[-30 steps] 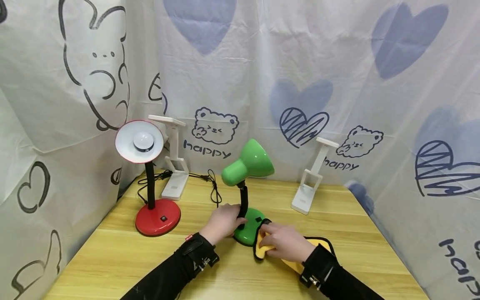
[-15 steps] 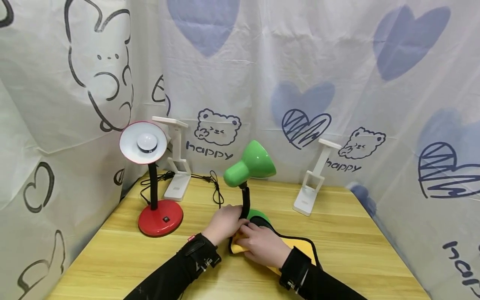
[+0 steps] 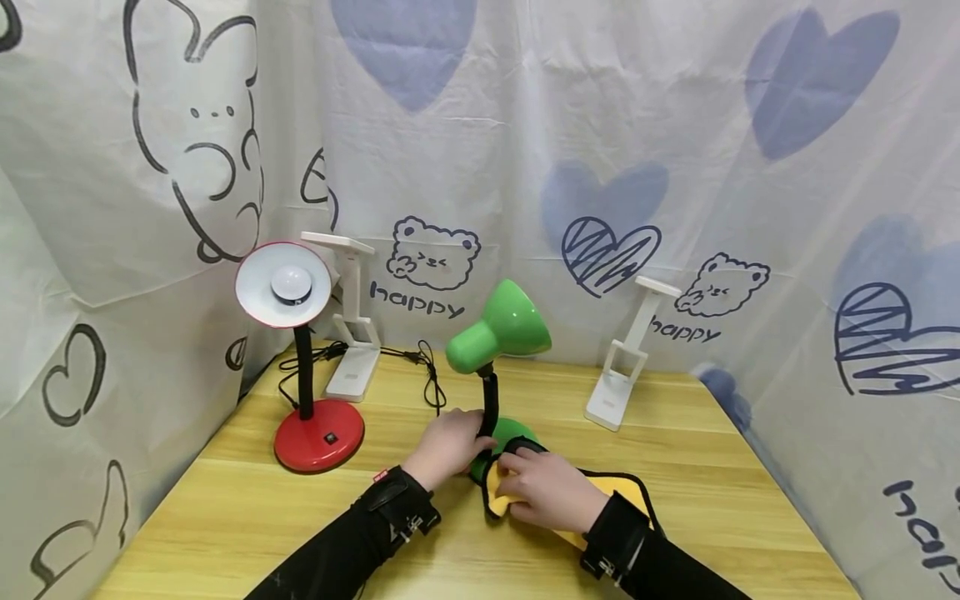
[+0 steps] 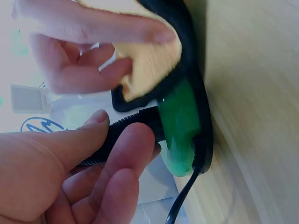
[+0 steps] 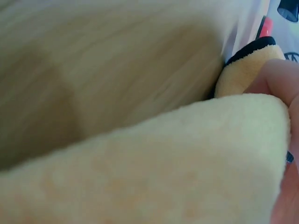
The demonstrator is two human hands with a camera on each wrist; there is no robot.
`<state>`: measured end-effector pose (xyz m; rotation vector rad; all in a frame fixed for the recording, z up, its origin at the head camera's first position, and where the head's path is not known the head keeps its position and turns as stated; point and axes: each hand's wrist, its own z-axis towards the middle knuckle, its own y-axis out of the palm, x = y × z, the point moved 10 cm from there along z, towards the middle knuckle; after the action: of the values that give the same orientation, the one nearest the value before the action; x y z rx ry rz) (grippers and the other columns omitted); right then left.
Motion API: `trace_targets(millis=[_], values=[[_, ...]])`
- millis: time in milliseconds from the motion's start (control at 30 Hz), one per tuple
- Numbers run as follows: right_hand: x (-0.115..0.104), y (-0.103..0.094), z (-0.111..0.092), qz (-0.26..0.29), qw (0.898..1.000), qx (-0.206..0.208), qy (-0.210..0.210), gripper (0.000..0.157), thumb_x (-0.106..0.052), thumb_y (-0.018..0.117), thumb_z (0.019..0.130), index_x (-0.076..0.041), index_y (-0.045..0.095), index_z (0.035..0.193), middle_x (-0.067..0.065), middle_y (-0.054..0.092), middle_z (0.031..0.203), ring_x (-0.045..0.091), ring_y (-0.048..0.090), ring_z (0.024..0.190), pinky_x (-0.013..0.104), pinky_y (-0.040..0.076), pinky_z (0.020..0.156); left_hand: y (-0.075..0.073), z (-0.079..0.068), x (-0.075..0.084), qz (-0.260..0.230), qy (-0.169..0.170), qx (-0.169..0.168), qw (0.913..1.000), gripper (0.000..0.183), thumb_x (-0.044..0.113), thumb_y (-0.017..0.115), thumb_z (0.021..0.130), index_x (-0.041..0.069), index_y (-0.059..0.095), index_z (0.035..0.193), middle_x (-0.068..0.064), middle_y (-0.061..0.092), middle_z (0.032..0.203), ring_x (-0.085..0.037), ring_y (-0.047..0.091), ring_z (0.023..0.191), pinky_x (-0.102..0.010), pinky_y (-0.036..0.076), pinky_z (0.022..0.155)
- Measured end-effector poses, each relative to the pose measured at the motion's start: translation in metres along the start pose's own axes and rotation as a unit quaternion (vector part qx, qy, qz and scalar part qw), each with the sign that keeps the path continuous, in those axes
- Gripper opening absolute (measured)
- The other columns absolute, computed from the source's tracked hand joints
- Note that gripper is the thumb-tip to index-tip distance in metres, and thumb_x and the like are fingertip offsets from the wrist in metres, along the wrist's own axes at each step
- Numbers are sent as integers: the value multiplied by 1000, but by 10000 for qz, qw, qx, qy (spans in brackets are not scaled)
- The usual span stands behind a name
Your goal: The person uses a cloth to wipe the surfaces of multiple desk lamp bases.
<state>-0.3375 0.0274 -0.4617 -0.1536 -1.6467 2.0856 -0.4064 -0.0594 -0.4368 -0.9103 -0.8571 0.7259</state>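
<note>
A green desk lamp (image 3: 512, 321) stands upright at the middle of the wooden table. Low on its black ribbed neck (image 4: 122, 131), my left hand (image 3: 446, 448) holds it between thumb and fingers. My right hand (image 3: 561, 493) grips a yellow cloth (image 3: 621, 487) with black edging, against the front of the green base (image 4: 180, 114). The cloth covers part of that base and trails to the right under the hand. In the right wrist view, cloth (image 5: 154, 172) fills the foreground, with the fingers at the right edge.
A red desk lamp (image 3: 318, 436) stands to the left, its shade facing forward. Behind it is a white folding stand (image 3: 352, 371) beside black cables (image 3: 429, 379). Another white stand (image 3: 611, 398) is at the back right. Printed curtains (image 3: 510, 167) surround the table.
My right hand slid the cloth leftward over the green base to near the neck, then partway back to the right. The left hand keeps its hold on the neck.
</note>
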Motion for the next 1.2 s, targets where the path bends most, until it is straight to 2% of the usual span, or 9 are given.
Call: trace_targets(millis=[233, 400, 700, 900, 1067, 1200], values=[[21, 1, -21, 133, 9995, -203, 195, 10, -26, 66, 84, -33, 71, 89, -11, 56, 103, 7, 49, 91, 23, 46, 68, 3, 0, -2, -117, -42, -79, 9999, 25, 37, 68, 90, 20, 55, 76, 9, 47, 56, -6, 45, 48, -24, 35, 47], [39, 2, -33, -18, 9992, -185, 348, 7, -26, 67, 85, -32, 69, 88, -10, 57, 103, 7, 51, 90, 25, 48, 69, 2, -1, -2, -241, -15, -88, 9997, 23, 35, 68, 90, 20, 56, 77, 10, 48, 57, -5, 46, 49, -24, 36, 49], [57, 6, -35, -125, 9985, -172, 497, 10, -23, 67, 84, -33, 66, 87, -14, 52, 97, 6, 45, 82, 21, 41, 62, -1, -1, 2, -260, 57, -4, 9996, 20, 33, 69, 89, 18, 59, 82, 10, 49, 59, -5, 46, 50, -24, 36, 48], [50, 4, -31, -243, 9982, -123, 533, 11, -22, 66, 83, -32, 67, 87, -14, 53, 94, 5, 45, 81, 20, 40, 61, 1, -1, 2, -188, 74, -14, 9998, 20, 34, 69, 89, 19, 58, 81, 10, 49, 60, -6, 46, 51, -24, 36, 48], [29, 1, -18, -131, 9994, -75, 318, 7, -24, 65, 85, -31, 65, 85, -11, 51, 93, 7, 43, 80, 19, 37, 60, 0, 0, 1, -86, 32, 10, 10000, 22, 35, 69, 89, 19, 58, 80, 9, 48, 58, -6, 45, 50, -24, 35, 47], [13, 4, -3, 22, 9997, -113, 228, 7, -26, 63, 88, -32, 66, 89, -10, 50, 97, 8, 44, 82, 21, 39, 64, -1, 0, 1, -6, 32, 62, 10000, 23, 35, 69, 89, 18, 57, 80, 8, 48, 59, -8, 45, 49, -25, 34, 46]])
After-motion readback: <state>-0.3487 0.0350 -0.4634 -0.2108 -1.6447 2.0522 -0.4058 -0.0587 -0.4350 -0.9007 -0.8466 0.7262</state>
